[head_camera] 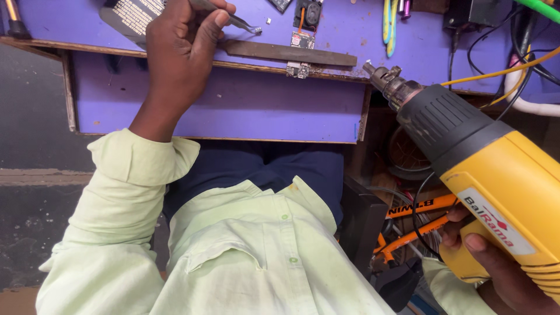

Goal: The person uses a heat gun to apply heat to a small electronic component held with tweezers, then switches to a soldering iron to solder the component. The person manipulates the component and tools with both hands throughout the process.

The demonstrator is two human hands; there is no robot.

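desk: we see a purple-painted desk [233, 105] with a worn wooden front edge and a purple panel hanging below it.
file: a long flat dark metal file [289, 53] lies along the front edge.
small board: a tiny circuit board [303, 39] with an orange wire rests just behind the file.
edge part: we see a small metal component [298, 70] sitting at the very lip.
far right: yellow-green tweezers [388, 23] lie on the top, with black cables [466, 41] beyond.
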